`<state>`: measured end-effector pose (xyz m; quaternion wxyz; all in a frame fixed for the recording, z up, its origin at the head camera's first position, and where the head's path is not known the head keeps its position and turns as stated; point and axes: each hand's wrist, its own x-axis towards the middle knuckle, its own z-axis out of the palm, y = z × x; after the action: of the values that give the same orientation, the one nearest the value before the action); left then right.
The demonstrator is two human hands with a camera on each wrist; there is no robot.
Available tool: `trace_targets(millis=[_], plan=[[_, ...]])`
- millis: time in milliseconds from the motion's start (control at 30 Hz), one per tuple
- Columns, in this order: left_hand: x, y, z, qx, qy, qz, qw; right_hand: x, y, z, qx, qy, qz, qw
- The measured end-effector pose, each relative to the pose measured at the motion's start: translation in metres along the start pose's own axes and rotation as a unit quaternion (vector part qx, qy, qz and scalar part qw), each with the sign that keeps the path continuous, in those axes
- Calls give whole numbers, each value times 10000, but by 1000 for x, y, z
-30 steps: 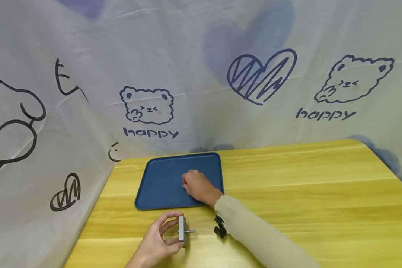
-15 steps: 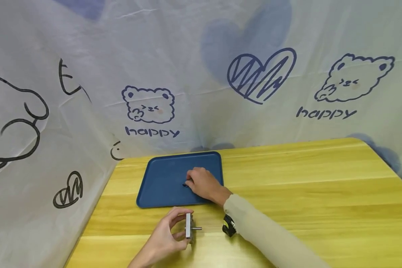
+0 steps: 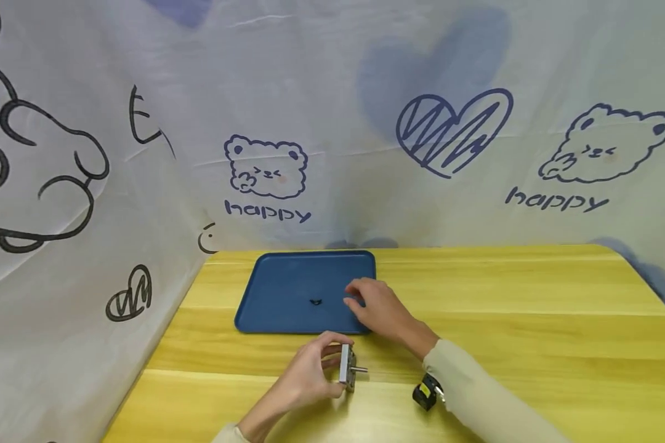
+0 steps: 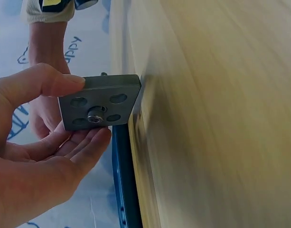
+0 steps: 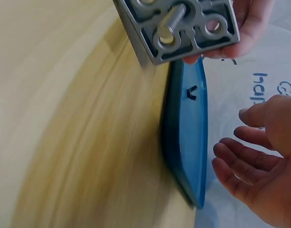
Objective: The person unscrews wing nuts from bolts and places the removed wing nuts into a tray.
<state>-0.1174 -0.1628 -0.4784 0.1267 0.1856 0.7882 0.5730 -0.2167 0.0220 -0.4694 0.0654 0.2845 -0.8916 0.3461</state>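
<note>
My left hand holds a grey metal plate between thumb and fingers, upright on edge over the table. A bolt runs through the plate, its threaded end sticking out to the right in the head view. The plate has several holes and recesses on the side seen by the right wrist camera. Over the right side of the blue tray hovers my right hand, fingers loosely bent and holding nothing. A small black piece lies on the tray, left of that hand.
The wood-grain table extends to the right of the tray. White printed cloth hangs along the back and left sides. A black device sits on my right wrist.
My right hand has let go of the black piece on the tray and moved right, its fingers spreading. The left hand, still gripping the plate, appears farther right as the view shifts.
</note>
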Motion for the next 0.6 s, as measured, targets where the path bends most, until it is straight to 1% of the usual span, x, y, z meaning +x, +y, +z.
trace_targets(millis=[67, 167, 267, 333, 467, 600], plan=[[6, 1, 6, -221, -86, -44, 9997, -9, 6, -7, 24, 62, 121, 9999], [13, 2, 12, -722, -202, -198, 9970, -21, 15, -15, 91, 119, 161, 9998], [22, 3, 17, -1273, -307, -407, 9905, -32, 25, -23, 179, 230, 259, 9992], [28, 3, 20, -1456, -358, -520, 9873, -40, 32, -30, 199, 316, 347, 9987], [40, 4, 28, -1547, -461, -617, 9850, -55, 42, -46, 144, 405, 509, 9978], [48, 2, 36, -1498, -650, -549, 9851, -66, 47, -57, 103, 482, 590, 9970]])
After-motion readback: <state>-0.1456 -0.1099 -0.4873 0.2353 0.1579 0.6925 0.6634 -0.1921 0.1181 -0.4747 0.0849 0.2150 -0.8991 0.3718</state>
